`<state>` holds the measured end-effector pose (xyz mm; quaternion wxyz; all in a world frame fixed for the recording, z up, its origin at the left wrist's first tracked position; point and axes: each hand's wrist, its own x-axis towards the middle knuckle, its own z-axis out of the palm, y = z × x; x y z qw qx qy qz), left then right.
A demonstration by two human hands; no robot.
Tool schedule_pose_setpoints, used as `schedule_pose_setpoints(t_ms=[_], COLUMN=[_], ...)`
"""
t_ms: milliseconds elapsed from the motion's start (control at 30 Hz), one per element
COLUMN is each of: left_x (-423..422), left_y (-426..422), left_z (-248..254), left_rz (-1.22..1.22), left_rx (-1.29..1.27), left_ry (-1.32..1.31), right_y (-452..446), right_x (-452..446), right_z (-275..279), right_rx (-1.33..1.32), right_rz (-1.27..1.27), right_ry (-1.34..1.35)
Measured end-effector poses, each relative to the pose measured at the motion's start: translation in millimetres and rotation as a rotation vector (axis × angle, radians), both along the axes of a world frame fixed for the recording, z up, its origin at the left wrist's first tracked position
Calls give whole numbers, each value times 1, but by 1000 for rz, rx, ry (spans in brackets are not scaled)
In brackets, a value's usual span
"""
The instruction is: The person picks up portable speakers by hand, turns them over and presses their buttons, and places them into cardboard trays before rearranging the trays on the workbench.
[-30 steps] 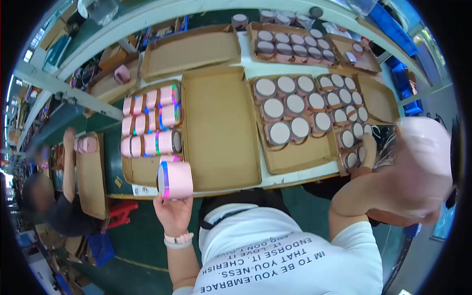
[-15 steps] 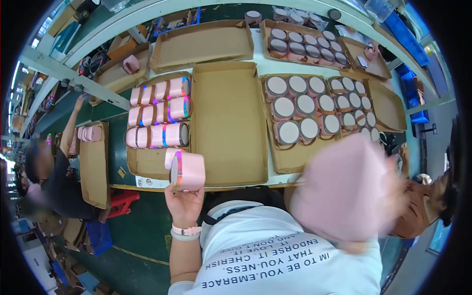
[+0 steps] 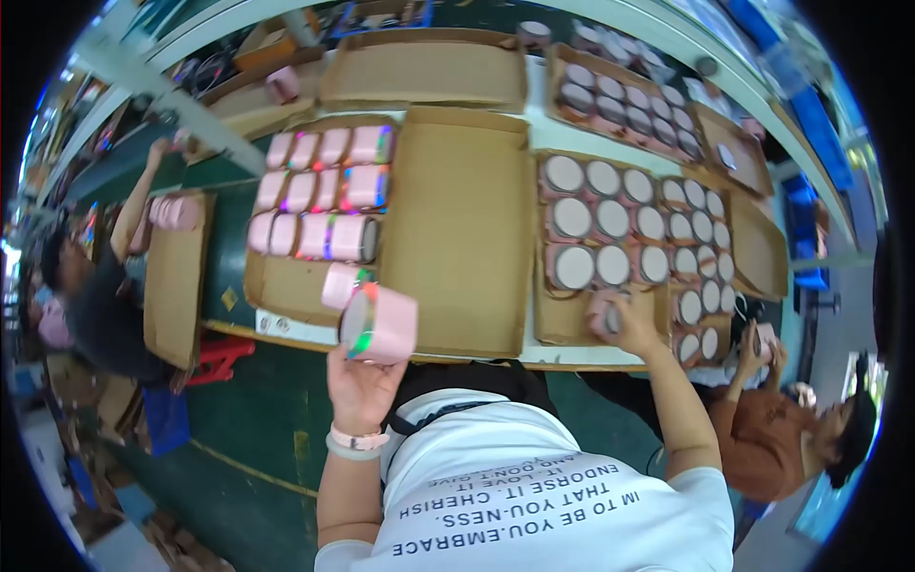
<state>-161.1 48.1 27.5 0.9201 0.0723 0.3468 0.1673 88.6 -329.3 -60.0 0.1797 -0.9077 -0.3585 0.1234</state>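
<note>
My left hand (image 3: 364, 389) is closed around a pink speaker (image 3: 391, 324) with a lit coloured ring, raised in front of the table's edge. Just behind it sits another pink speaker (image 3: 340, 284) in the left cardboard tray (image 3: 286, 282), where rows of similar lit speakers (image 3: 329, 236) lie on their sides. At the near end of the right cardboard tray (image 3: 562, 319), my right hand (image 3: 633, 324) grips a pink speaker (image 3: 602, 313), partly covered by my fingers. Rows of speakers (image 3: 572, 217) with pale round faces upward stand beyond it; whether the held one touches the tray floor is unclear.
A bare cardboard tray (image 3: 457, 229) lies between the two filled ones. Farther back are another tray (image 3: 429, 71) and a box of upright speakers (image 3: 620, 110). One person (image 3: 782, 419) holds something pink at the right; another person (image 3: 105, 296) is at the left.
My right hand has brought the pink speaker down from close to the camera to the right tray. My left hand still holds its speaker, now tilted slightly and shifted right in view.
</note>
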Motion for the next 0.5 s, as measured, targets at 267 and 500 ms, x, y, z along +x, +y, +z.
schedule_pose_setpoints(t_ms=[267,500], left_x=[1,61], left_y=[5,-16], left_z=[-13,0], left_rz=[-179,-334], left_rx=[60,1772], left_ry=[23,196], right_y=[-16,201], right_x=[18,-94], right_z=[-8,72], right_rx=[-562,1024], right_rz=[-298,-112], right_ry=[-286,1418])
